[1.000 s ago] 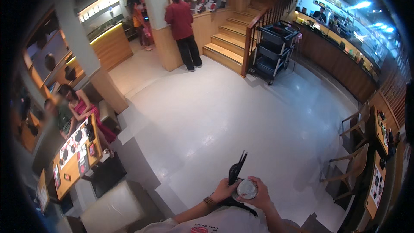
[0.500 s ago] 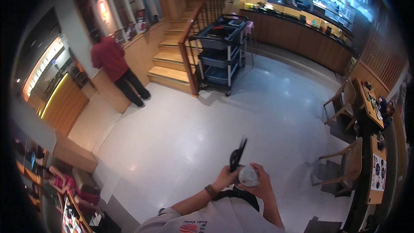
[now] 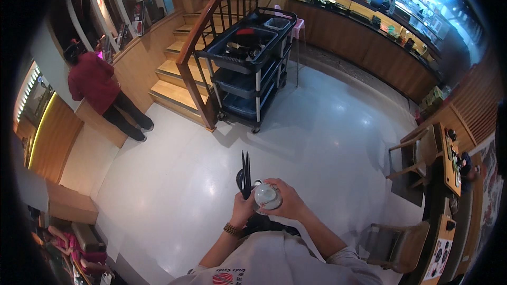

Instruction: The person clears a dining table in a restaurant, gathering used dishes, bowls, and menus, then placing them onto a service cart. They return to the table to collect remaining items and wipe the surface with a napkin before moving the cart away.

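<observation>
My left hand (image 3: 242, 209), with a beaded bracelet at its wrist, is closed round black chopsticks (image 3: 246, 166) that point up and away. A black spoon (image 3: 240, 180) sticks out beside them from the same grip. My right hand (image 3: 288, 200) is wrapped round a small pale bowl (image 3: 268, 196) with reddish marks on its side. The bowl's round base seems to face up. Both hands are close together in front of my body, and the bowl is next to the left hand. A white rim shows just behind the bowl; what it belongs to I cannot make out.
A black three-tier trolley (image 3: 248, 58) with tubs and utensils stands ahead, beside wooden stairs (image 3: 179, 92). At the left a person in a red top (image 3: 95, 82) faces a ledge. Chairs (image 3: 398, 245) and tables (image 3: 441, 253) line the right. A kitchen counter (image 3: 364, 42) runs behind.
The trolley and stairs are nearer and further left in view. My hands have shifted left in the picture, still holding the same things, and the chopsticks point more upright.
</observation>
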`<act>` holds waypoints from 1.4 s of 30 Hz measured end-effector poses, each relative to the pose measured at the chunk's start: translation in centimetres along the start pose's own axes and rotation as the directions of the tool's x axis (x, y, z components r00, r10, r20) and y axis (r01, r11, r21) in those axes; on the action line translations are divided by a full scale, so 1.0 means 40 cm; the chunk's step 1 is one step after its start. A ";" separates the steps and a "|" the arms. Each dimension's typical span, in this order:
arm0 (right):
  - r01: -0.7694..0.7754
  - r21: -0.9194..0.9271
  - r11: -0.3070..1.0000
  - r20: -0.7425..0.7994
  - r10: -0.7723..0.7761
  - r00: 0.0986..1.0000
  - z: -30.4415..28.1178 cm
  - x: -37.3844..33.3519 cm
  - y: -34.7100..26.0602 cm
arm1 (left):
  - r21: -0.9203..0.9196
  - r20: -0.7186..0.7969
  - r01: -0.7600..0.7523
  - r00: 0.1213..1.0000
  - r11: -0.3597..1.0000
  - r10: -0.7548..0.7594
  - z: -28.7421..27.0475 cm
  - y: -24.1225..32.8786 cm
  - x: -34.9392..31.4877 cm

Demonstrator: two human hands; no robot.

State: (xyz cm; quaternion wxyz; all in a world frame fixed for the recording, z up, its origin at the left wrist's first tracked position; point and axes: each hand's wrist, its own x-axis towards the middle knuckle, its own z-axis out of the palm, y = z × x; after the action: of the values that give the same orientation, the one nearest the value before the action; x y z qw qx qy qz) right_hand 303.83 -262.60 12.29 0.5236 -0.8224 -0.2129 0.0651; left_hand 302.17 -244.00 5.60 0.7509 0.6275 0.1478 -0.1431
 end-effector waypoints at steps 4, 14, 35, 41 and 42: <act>0.013 -0.118 0.993 -0.119 -0.027 0.992 -0.178 0.268 0.111 | 0.007 0.062 -0.098 0.993 0.995 0.097 0.100 0.087 0.368; -0.052 -0.252 0.966 -0.406 -0.057 0.912 -0.608 0.835 0.381 | 0.096 0.175 -0.137 0.977 0.986 0.119 0.383 0.488 1.087; 0.258 -0.071 0.963 0.250 -0.233 0.940 -0.931 2.168 0.966 | 0.778 -0.512 0.174 0.734 0.604 0.447 0.052 0.848 2.123; 0.182 -0.066 0.981 0.444 -0.134 0.886 -0.901 2.289 1.089 | 0.801 -0.500 0.255 0.783 0.542 0.370 0.085 0.842 2.267; 0.166 -0.073 0.983 0.473 -0.112 0.874 -0.900 2.298 1.096 | 0.797 -0.509 0.273 0.784 0.538 0.355 0.084 0.841 2.273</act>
State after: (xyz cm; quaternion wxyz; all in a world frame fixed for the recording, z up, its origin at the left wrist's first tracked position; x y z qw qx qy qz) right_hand 410.90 -269.96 -0.08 0.4137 -0.7928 -0.3946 0.2113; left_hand 399.02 -244.23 -0.09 0.2650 0.9214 0.2818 0.0370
